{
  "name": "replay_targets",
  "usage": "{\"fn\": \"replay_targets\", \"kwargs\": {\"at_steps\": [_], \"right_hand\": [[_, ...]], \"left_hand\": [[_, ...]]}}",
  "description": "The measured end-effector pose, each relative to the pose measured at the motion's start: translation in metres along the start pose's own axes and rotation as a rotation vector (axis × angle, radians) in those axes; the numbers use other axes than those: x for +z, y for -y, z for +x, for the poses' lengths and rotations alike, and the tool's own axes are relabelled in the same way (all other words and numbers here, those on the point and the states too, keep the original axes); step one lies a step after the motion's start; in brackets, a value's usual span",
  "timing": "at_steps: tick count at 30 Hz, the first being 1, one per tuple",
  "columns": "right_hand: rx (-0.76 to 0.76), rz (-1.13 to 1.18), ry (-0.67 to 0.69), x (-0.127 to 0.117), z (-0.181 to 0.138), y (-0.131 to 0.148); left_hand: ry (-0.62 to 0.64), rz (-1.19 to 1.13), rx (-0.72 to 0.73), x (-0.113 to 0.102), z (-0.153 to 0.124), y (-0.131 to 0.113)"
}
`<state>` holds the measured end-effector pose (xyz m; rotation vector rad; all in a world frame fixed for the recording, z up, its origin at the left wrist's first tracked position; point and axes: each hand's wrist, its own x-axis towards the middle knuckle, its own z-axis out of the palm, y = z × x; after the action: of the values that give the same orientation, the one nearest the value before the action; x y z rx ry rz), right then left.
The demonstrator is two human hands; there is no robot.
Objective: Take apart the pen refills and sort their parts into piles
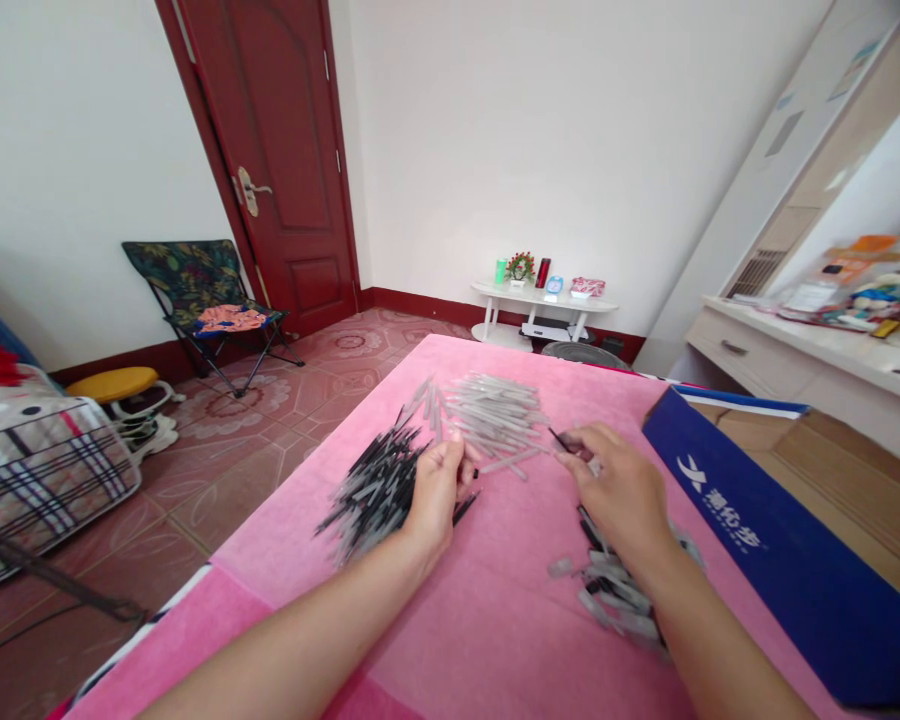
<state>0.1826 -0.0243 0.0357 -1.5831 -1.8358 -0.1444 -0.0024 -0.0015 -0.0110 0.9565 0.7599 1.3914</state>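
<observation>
Holding: left hand [439, 487] was curled around a dark pen part beside the black pile [375, 485].
Right hand [621, 487]: pinched a thin black refill [559, 438] at its fingertips.
Clear tubes [495, 408]: lay heaped just beyond both hands.
Grey pieces [607, 590]: sat under the right wrist.
Surface: pink cloth [487, 600]; blue box [780, 560] at right.

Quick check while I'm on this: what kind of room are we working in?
Most likely a room in a home, not a workshop: a red wooden door, a folding chair on tiled floor, and a pink cloth spread as the work surface.
</observation>
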Motion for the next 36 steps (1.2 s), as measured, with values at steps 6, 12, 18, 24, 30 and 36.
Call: {"fn": "replay_targets", "kwargs": {"at_steps": [6, 12, 18, 24, 30, 36], "right_hand": [[-0.013, 0.51, -0.178, -0.002, -0.005, 0.026], [-0.136, 0.556, -0.07, 0.013, -0.018, 0.037], [-0.318, 0.534, -0.007, 0.018, -0.023, 0.036], [-0.186, 0.465, -0.227, 0.005, -0.022, 0.038], [0.01, 0.603, -0.462, -0.015, -0.021, 0.056], [-0.07, 0.633, -0.36, -0.016, -0.022, 0.066]], "left_hand": [[0.357, -0.024, -0.311, 0.013, -0.016, -0.001], [0.306, -0.347, -0.467, 0.015, -0.018, -0.004], [0.238, -0.589, -0.661, 0.01, -0.009, 0.0], [0.044, -0.677, -0.597, 0.01, -0.002, -0.008], [-0.046, -0.723, -0.528, 0.008, 0.001, -0.003], [-0.066, -0.748, -0.534, 0.011, -0.003, -0.002]]}}
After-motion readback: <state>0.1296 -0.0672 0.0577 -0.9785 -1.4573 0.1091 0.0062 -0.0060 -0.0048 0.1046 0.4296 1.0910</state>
